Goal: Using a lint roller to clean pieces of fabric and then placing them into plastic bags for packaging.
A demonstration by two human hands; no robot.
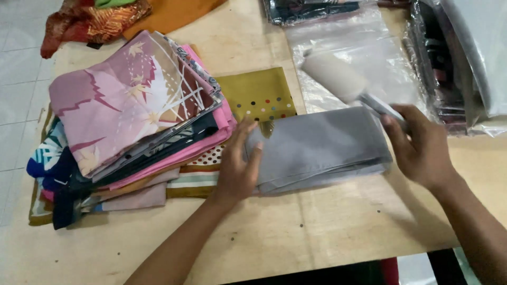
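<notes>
A folded grey cloth (322, 145) lies on the wooden table (296, 232). My left hand (240, 163) rests flat on its left end, fingers spread. My right hand (422, 145) grips the grey handle of a lint roller (338, 78), whose white roll sticks out up and to the left, above the cloth's far edge. Under the grey cloth's left end lies an olive cloth with coloured dots (261, 95).
A tall stack of folded patterned cloths (132, 116) stands at the left. A clear plastic bag (359, 47) lies behind the roller. Bagged dark cloths (454, 63) are piled at the right, with more bags at the far edge. Orange and red fabric (95, 18) sits far left.
</notes>
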